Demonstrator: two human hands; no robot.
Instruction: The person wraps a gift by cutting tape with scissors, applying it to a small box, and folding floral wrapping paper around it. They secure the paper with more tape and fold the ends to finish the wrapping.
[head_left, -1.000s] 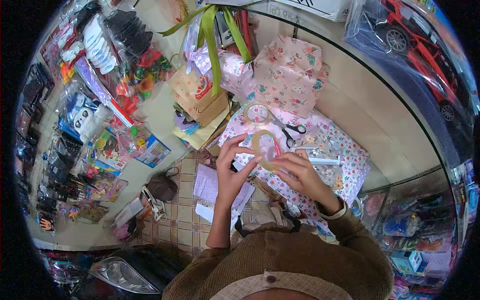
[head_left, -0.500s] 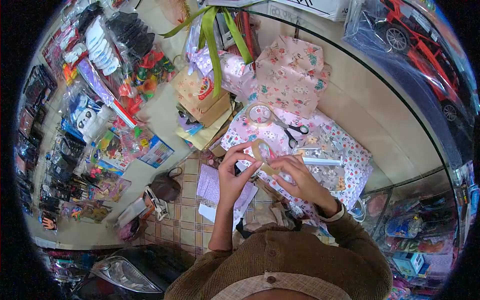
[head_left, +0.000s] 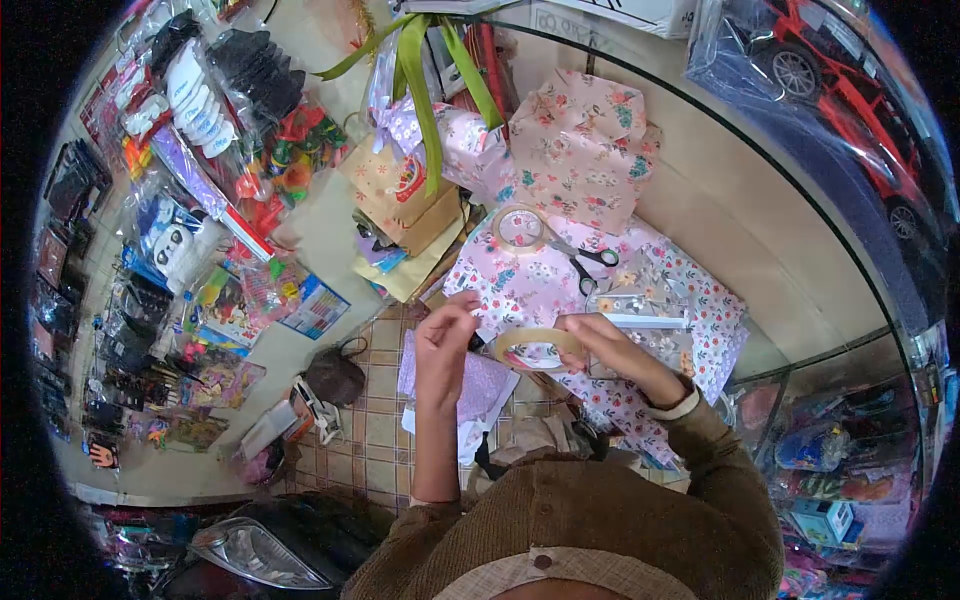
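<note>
My right hand (head_left: 610,350) grips a roll of clear-brown tape (head_left: 510,346) by its right side, above floral wrapping paper (head_left: 700,285). To the left of the roll, my left hand (head_left: 446,335) is raised with its fingertips pressed together; whatever they hold, if anything, is too small to make out. A second tape roll (head_left: 519,229) lies on the paper, touching black-handled scissors (head_left: 583,264). A clear plastic packet (head_left: 640,305) with a white strip rests to their lower right.
Folded pink floral paper (head_left: 580,150), a ribboned parcel (head_left: 455,140) and brown paper bags (head_left: 405,200) lie farther back. Packaged goods (head_left: 200,250) cover the left counter. A boxed red toy car (head_left: 850,90) is at the upper right, and a curved glass edge (head_left: 760,145) runs along the right.
My hands have moved apart. The roll in my right hand has turned and come lower, and my left hand has let go of its edge and shifted left.
</note>
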